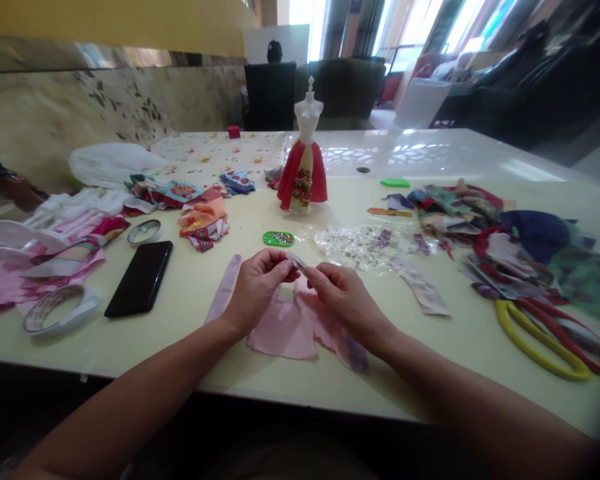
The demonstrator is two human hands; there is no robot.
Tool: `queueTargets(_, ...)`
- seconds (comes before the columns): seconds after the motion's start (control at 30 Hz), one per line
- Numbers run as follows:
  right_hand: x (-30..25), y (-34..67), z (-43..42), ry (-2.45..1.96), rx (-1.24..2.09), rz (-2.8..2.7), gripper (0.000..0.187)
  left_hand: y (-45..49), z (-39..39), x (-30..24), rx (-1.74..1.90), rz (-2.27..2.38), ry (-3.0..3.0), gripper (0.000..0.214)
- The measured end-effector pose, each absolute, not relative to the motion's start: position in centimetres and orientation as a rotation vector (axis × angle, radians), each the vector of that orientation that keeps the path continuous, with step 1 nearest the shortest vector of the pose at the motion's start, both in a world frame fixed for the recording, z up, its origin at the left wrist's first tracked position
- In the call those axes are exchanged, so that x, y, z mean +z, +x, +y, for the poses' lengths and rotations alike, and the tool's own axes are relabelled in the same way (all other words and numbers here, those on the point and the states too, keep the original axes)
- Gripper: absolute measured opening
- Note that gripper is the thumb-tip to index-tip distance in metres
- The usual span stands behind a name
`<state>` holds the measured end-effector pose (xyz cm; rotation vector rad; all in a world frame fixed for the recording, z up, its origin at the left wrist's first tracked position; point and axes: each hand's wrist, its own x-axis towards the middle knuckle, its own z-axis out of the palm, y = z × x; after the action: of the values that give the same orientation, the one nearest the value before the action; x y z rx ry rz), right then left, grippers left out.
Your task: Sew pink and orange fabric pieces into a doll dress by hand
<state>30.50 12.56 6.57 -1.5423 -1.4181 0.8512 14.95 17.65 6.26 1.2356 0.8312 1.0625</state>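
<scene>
Over the near middle of the table, my left hand [260, 283] and my right hand [347, 297] are both closed, pinching a narrow pale strip [296, 260] between their fingertips. It looks like cloth, though it is too small to be sure. Beneath my hands lie light pink fabric pieces [283, 331], partly hidden by my right hand and wrist. A greyish-mauve fabric strip [225, 287] runs under my left wrist. Just beyond my fingers is a green oval dish [279, 239] with small glittering bits in it.
A white dress form [309, 120] in a red skirt stands behind. Left are a black phone [139, 279], tape rolls [63, 310] and fabric scraps. Right are a clear bag of beads [353, 247], a scrap pile [460, 207] and scissors with yellow and red handles [540, 347].
</scene>
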Motion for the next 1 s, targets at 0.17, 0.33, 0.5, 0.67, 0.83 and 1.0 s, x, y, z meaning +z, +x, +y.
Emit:
queueTargets(0.17,6.3,30.7,12.6,-1.578,0.710,-1.503,0.043,14.8,17.8,6.2,1.033,0.835,1.241,0.022)
queueTargets(0.33,6.2,30.7,12.3,-1.659,0.529,-1.579,0.038,14.8,17.9,6.3,1.017,0.842,1.247,0.024)
queueTargets(0.5,6.0,30.7,12.2,-1.733,0.281,-1.692,0.032,14.9,17.8,6.4,1.032,0.871,1.286,0.022)
queueTargets(0.67,5.7,30.9,12.2,-1.736,0.077,-1.774,0.033,14.7,17.8,6.4,1.021,0.919,1.344,0.024)
queueTargets(0.83,5.6,30.9,12.3,-1.718,-0.020,-1.798,0.034,14.6,17.9,6.3,1.048,0.949,1.406,0.024)
queueTargets(1.0,5.4,31.0,12.3,-1.685,-0.137,-1.824,0.034,14.6,17.8,6.3,1.057,0.985,1.451,0.022)
